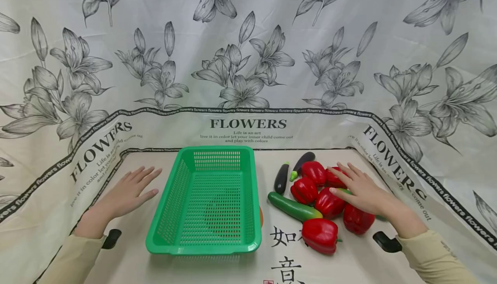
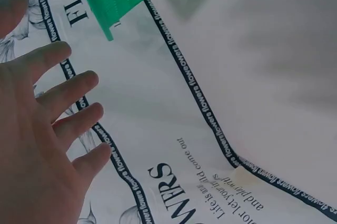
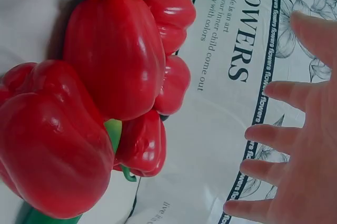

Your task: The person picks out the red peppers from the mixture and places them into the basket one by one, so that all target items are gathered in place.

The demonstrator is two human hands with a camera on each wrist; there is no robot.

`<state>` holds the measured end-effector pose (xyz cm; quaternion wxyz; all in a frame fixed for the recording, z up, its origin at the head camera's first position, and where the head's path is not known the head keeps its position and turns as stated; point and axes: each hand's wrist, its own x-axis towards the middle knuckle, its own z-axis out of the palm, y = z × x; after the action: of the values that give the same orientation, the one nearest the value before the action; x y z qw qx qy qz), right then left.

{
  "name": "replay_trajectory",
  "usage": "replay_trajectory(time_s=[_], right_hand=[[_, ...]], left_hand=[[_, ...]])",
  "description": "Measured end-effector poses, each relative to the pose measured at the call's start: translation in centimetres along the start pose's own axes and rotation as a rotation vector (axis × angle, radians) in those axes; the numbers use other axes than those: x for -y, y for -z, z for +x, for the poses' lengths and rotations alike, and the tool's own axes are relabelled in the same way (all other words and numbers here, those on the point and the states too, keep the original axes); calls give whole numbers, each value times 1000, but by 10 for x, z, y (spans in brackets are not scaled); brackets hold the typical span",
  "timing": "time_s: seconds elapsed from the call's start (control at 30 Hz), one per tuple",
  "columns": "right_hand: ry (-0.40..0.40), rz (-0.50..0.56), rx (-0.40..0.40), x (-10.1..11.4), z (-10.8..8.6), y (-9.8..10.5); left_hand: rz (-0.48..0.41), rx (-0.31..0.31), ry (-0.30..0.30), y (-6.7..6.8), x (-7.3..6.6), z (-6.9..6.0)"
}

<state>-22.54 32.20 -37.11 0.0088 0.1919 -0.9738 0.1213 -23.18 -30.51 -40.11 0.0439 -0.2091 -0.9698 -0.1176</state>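
Red peppers (image 1: 329,203), six counted from the head view, heaped right of the green basket (image 1: 211,189) on pale cloth (image 1: 128,254). Slim gap between the basket's right rim and the tip of a cucumber (image 1: 291,206); two eggplants (image 1: 281,180) at the heap's far left edge. Basket's far rim close to the black-banded foot of the floral curtain (image 1: 248,81). Strip of bare cloth between left rim and left hand (image 1: 130,193). Orange edge (image 1: 261,216) of something just past the right rim, mostly hidden by the basket.

Head view: whole inside of basket, perforated floor included. Left wrist view: outer mesh wall and overhanging rim instead. Right wrist view: curled green stem (image 3: 129,175) on one pepper, plus a patch of green (image 3: 114,132) between others, too covered to identify.

Right hand (image 1: 363,191): from the head, overlapping the right side of the heap; from its wrist, fingers (image 3: 274,139) beside the peppers, visibly apart. Straight, spread, nothing held. Left hand: fingers (image 2: 68,93) likewise extended and fanned, nothing held, left of the basket and apart from its wall.
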Motion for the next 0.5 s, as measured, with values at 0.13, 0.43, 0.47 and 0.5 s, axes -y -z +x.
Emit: replay_trajectory(time_s=[0.13,0.43,0.47,0.5], right_hand=[[-15,4,-21,-2,-4,1],[-24,85,-76,-8,-14,-1],[-20,97,-87,-9,-15,-2],[-19,110,-95,-10,-16,-2]], left_hand=[[-3,-15,-3,3,-2,-1],[-97,-64,60,-8,-4,-7],[-120,-73,60,-10,-4,-8],[-140,-84,59,-11,-4,-10]])
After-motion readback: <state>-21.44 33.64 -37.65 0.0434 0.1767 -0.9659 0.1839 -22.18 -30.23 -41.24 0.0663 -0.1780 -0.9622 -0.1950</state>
